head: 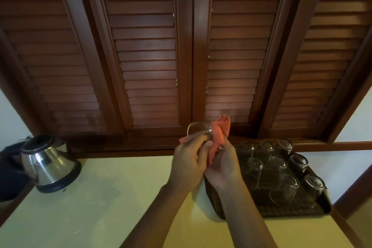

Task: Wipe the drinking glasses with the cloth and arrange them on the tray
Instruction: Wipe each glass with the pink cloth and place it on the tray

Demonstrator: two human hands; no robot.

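Note:
A clear drinking glass (198,129) lies on its side in the air above the table, its open mouth facing left. My left hand (191,162) grips it from below. An orange cloth (220,133) is bunched against the glass's right end, and my right hand (223,164) holds that cloth. A corner of the cloth pokes out left of my left fingers. To the right, a dark tray (320,210) carries several clear glasses (285,191) standing upside down in rows.
A steel electric kettle (49,164) on a black base stands at the table's far left. Dark wooden louvred shutters (149,56) fill the wall behind. The pale yellow table top (104,203) spreads between kettle and tray, with its right edge just past the tray.

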